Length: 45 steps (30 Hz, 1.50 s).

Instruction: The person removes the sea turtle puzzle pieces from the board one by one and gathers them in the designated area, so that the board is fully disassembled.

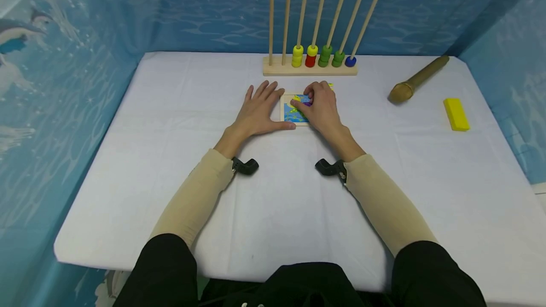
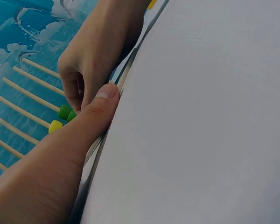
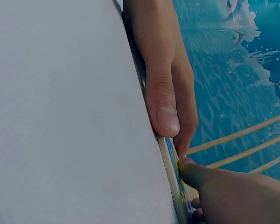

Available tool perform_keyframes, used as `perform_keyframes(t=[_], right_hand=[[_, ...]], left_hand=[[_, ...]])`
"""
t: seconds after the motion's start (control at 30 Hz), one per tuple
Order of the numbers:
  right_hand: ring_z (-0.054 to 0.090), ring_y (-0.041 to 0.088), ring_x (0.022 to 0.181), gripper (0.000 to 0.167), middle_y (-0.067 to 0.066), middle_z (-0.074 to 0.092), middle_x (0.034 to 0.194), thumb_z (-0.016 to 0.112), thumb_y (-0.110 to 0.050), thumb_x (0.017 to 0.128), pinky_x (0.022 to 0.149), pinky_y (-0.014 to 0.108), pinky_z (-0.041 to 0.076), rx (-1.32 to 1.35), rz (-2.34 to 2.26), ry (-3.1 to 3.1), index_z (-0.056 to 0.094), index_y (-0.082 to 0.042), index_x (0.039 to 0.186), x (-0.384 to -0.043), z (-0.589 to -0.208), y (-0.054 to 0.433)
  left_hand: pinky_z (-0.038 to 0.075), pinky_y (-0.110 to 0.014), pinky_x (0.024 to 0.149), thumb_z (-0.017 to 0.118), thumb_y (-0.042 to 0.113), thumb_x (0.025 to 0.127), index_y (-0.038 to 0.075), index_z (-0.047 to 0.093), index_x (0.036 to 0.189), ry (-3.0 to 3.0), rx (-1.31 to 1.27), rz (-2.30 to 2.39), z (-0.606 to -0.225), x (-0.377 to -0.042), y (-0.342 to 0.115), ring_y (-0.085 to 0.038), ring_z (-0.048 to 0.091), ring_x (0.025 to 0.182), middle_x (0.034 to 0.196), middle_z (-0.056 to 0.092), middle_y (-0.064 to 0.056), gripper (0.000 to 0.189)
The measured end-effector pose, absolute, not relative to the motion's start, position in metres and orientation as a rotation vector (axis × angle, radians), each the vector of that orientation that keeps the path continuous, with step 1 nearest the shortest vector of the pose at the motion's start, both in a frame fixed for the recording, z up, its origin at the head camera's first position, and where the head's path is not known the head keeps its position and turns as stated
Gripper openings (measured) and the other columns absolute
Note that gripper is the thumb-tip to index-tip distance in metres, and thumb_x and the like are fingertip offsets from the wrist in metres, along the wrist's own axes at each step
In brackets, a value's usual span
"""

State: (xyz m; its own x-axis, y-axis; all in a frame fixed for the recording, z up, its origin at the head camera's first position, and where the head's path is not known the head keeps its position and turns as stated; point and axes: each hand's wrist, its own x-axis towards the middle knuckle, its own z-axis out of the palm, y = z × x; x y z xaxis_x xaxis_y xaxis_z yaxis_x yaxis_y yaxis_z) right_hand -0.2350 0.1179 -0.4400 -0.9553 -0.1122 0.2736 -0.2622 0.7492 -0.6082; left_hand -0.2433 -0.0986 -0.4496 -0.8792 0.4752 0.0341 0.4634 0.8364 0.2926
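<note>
Left hand [image 1: 261, 112]: grip wide, thumb along near edge of wooden picture puzzle [image 1: 293, 117], likely bracing it. Puzzle lies flat on worktop [image 1: 279, 212] between hands. Right hand [image 1: 323, 108]: fingers curled over puzzle, perhaps for piecework; cannot tell whether holding anything.

A black left sleeve [image 1: 159, 269] and a black right sleeve [image 1: 431, 271] were at the near side. Out of them came a long tan left cuff [image 1: 194, 198] and a long tan right cuff [image 1: 388, 203]. A bent black gadget [image 1: 246, 167] was at the left cuff's far end, and a matching black gadget [image 1: 327, 168] was at the right's. More black clothes [image 1: 315, 283] showed between the sleeves.
</note>
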Motion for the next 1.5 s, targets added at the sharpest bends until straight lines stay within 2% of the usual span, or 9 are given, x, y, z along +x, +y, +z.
perform_keyframes(t=[0.23, 0.5, 0.77, 1.07, 1.5], right_hand=[[0.056, 0.032, 0.092, 0.043, 0.019, 0.059, 0.1, 0.085, -0.031, 0.091, 0.086, 0.042, 0.042, 0.263, 0.988, -2.717, 0.069, 0.005, 0.108, -0.236, -0.437, 0.119], [0.054, 0.031, 0.091, 0.041, 0.018, 0.057, 0.101, 0.084, -0.029, 0.092, 0.085, 0.041, 0.04, 0.287, 1.024, -2.7, 0.068, 0.005, 0.109, -0.237, -0.439, 0.119], [0.053, 0.03, 0.094, 0.022, 0.016, 0.059, 0.104, 0.071, -0.013, 0.098, 0.085, 0.038, 0.041, 0.482, 1.069, -2.713, 0.072, -0.001, 0.116, -0.242, -0.446, 0.119], [0.048, 0.03, 0.1, 0.027, 0.015, 0.053, 0.106, 0.063, -0.01, 0.097, 0.088, 0.041, 0.04, 0.463, 1.063, -2.816, 0.07, 0.001, 0.12, -0.243, -0.442, 0.115], [0.043, 0.031, 0.107, 0.027, 0.014, 0.05, 0.108, 0.065, -0.015, 0.095, 0.092, 0.042, 0.038, 0.494, 1.029, -2.866, 0.069, 0.0, 0.118, -0.249, -0.441, 0.115]], left_hand=[[-0.002, -0.059, 0.131, 0.063, 0.087, 0.08, 0.022, 0.03, 0.167, 2.98, 0.762, 0.462, -0.447, -0.245, -0.098, -0.027, 0.005, 0.166, 0.177, 0.019, -0.005, 0.114], [-0.004, -0.059, 0.131, 0.062, 0.087, 0.081, 0.023, 0.03, 0.167, 2.971, 0.762, 0.461, -0.447, -0.247, -0.098, -0.026, 0.003, 0.166, 0.177, 0.018, -0.004, 0.113], [-0.003, -0.059, 0.131, 0.062, 0.088, 0.08, 0.023, 0.029, 0.167, 2.966, 0.756, 0.455, -0.447, -0.245, -0.098, -0.026, 0.003, 0.166, 0.177, 0.018, -0.005, 0.114], [-0.004, -0.06, 0.131, 0.063, 0.089, 0.08, 0.023, 0.029, 0.168, 2.958, 0.755, 0.449, -0.445, -0.244, -0.098, -0.026, 0.002, 0.166, 0.178, 0.017, -0.004, 0.114], [-0.005, -0.059, 0.131, 0.063, 0.088, 0.08, 0.023, 0.028, 0.168, 2.959, 0.742, 0.466, -0.447, -0.242, -0.098, -0.026, 0.002, 0.166, 0.178, 0.017, -0.005, 0.114]])
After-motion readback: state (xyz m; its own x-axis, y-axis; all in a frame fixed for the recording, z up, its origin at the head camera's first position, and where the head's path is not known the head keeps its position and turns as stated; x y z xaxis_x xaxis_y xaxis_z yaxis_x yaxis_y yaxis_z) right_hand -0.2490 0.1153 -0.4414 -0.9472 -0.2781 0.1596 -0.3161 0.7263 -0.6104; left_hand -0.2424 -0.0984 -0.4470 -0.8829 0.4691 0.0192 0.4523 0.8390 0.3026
